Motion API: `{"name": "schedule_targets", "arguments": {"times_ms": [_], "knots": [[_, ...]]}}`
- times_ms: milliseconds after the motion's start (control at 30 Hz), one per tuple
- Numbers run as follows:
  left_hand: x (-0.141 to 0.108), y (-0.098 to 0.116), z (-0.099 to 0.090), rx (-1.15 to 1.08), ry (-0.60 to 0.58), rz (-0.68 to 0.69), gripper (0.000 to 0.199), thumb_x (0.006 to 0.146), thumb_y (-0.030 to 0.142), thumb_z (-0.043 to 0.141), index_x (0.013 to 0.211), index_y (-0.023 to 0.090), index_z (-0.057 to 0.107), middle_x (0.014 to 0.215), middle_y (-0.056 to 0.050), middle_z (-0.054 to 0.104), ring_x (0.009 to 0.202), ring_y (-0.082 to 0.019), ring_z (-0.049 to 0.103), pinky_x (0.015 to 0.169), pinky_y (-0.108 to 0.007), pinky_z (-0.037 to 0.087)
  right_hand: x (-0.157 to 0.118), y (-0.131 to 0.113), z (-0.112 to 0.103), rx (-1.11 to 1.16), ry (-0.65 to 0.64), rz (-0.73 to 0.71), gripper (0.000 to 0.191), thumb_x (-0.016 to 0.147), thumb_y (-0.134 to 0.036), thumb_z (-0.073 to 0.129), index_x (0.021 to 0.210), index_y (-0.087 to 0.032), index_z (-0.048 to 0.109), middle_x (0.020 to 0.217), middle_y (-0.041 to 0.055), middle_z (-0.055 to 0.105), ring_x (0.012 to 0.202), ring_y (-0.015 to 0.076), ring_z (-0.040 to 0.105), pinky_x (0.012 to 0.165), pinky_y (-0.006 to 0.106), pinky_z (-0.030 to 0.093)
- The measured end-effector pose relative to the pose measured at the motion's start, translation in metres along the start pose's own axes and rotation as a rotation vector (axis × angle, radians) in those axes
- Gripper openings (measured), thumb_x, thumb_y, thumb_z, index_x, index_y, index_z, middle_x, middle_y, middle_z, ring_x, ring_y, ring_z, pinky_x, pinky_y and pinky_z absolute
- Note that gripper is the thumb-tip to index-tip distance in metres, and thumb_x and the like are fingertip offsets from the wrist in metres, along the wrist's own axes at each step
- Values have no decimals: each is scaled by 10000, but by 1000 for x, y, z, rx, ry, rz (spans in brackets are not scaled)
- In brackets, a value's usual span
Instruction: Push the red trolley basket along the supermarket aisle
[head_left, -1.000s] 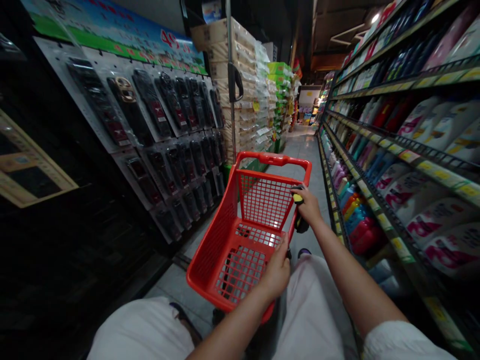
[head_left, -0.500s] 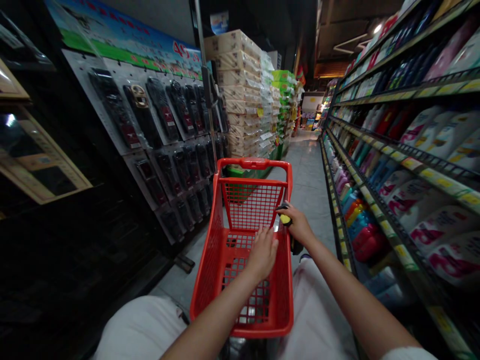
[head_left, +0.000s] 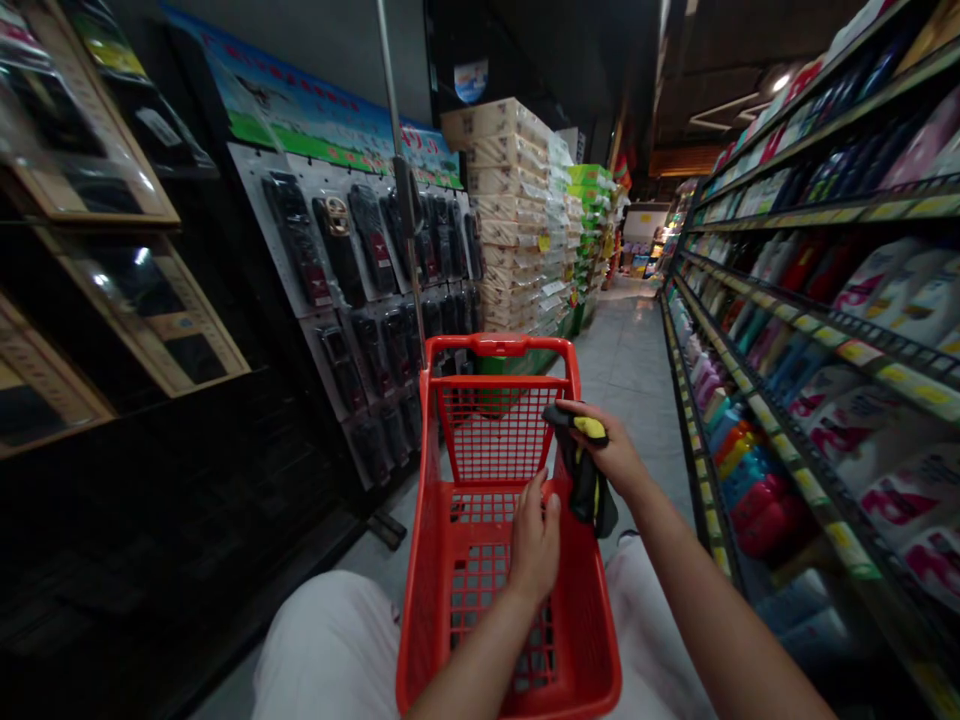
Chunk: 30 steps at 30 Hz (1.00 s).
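A red plastic shopping basket cart [head_left: 416, 590] stands in front of me between my knees, with a grid back panel and a slotted floor. My right hand [head_left: 609, 448] is at the right rim, closed on a black-and-yellow item [head_left: 581, 480] whose kind I cannot make out. One dark part of it points left over the basket, while a longer part hangs down by the right wall. Inside the basket's outline, my left hand [head_left: 536, 540] hovers above the floor grid. Its fingers are stretched out, the thumb is up, and nothing is in it.
Shelves of bottles [head_left: 847, 410] line the right side. At the left hang packaged belts [head_left: 367, 240], near boxed goods [head_left: 150, 310] and a metal pole [head_left: 394, 90]. Stacked wrapped packs [head_left: 510, 220] stand farther along the grey aisle floor [head_left: 626, 350].
My right hand has raised the black-and-yellow item, so more of it shows beside the basket's right rim. My left hand has turned from palm-down to thumb-up. The view has shifted left.
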<state>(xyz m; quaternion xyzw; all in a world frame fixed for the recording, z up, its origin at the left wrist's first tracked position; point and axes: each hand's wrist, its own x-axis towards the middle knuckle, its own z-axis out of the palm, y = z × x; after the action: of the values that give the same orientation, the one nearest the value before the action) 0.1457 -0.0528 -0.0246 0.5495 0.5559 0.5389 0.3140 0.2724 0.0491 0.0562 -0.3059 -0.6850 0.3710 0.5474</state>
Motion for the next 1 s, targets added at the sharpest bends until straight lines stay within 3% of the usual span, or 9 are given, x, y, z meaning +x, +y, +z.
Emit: {"name": "schedule_targets", "arguments": {"times_ms": [200, 367, 467, 567, 667, 733, 800, 900, 1000], "knots": [[5, 10, -5, -161, 15, -21, 637, 912, 405, 511, 1474, 133, 379, 1574, -169, 372, 1473, -258, 328, 1221, -431, 254, 2, 5, 57, 406, 68, 169, 504, 655, -298, 759, 1156, -269, 713, 1192, 12, 723, 1105, 244, 659, 1037, 404, 483], [31, 13, -33, -106, 56, -1, 652, 754, 123, 588, 1387, 163, 437, 1390, -148, 556, 1295, -255, 530, 1115, -428, 402, -3, 22, 82, 681, 211, 342, 452, 751, -427, 686, 1163, -240, 677, 1013, 41, 759, 956, 260, 711, 915, 452, 558], [46, 18, -64, 200, 32, 179, 621, 672, -7, 500, 1262, 178, 555, 1262, -115, 614, 1219, -249, 550, 1071, -418, 425, 0, 23, 75, 464, 352, 233, 435, 730, -414, 724, 1120, -226, 687, 1109, 68, 731, 1055, 276, 678, 986, 481, 518], [58, 26, -93, 586, -13, 356, 635, 686, -35, 455, 1268, 188, 574, 1219, -111, 619, 1157, -263, 541, 1017, -433, 443, 4, 19, 67, 17, 446, -34, 445, 715, -337, 741, 1147, -237, 698, 1373, 90, 601, 1319, 296, 513, 1154, 515, 357], [69, 32, -109, 769, -17, 472, 570, 746, -23, 421, 1220, 236, 603, 1152, -91, 635, 1088, -254, 544, 960, -422, 457, 4, 16, 71, -173, 269, -207, 397, 828, -325, 638, 1222, -294, 682, 1462, 44, 538, 1446, 267, 372, 1231, 525, 206], [76, 33, -111, 726, 43, 513, 529, 728, -17, 430, 1160, 233, 605, 1140, -85, 626, 1079, -249, 537, 964, -415, 452, 1, 18, 81, -116, 104, -172, 410, 869, -350, 615, 1276, -319, 655, 1423, 30, 581, 1427, 260, 411, 1227, 520, 227], [83, 31, -106, 567, 197, 485, 507, 665, -23, 437, 1094, 212, 574, 1118, -86, 596, 1079, -241, 533, 983, -409, 444, -5, 22, 93, -20, 40, -90, 479, 859, -390, 654, 1330, -317, 619, 1420, 33, 586, 1388, 258, 464, 1214, 492, 280], [92, 27, -89, 246, 455, 288, 471, 613, -18, 432, 1026, 201, 492, 1075, -80, 546, 1062, -219, 543, 979, -399, 453, -13, 25, 111, 107, 120, 2, 566, 855, -457, 663, 1388, -293, 565, 1486, 40, 519, 1405, 235, 440, 1225, 446, 273], [90, 20, -66, 32, 436, 94, 417, 685, 20, 445, 1061, 199, 453, 1077, -77, 553, 1037, -202, 565, 947, -394, 481, -17, 25, 122, 313, 204, 133, 611, 913, -565, 531, 1456, -291, 468, 1492, 44, 507, 1395, 208, 457, 1202, 429, 325]]}}
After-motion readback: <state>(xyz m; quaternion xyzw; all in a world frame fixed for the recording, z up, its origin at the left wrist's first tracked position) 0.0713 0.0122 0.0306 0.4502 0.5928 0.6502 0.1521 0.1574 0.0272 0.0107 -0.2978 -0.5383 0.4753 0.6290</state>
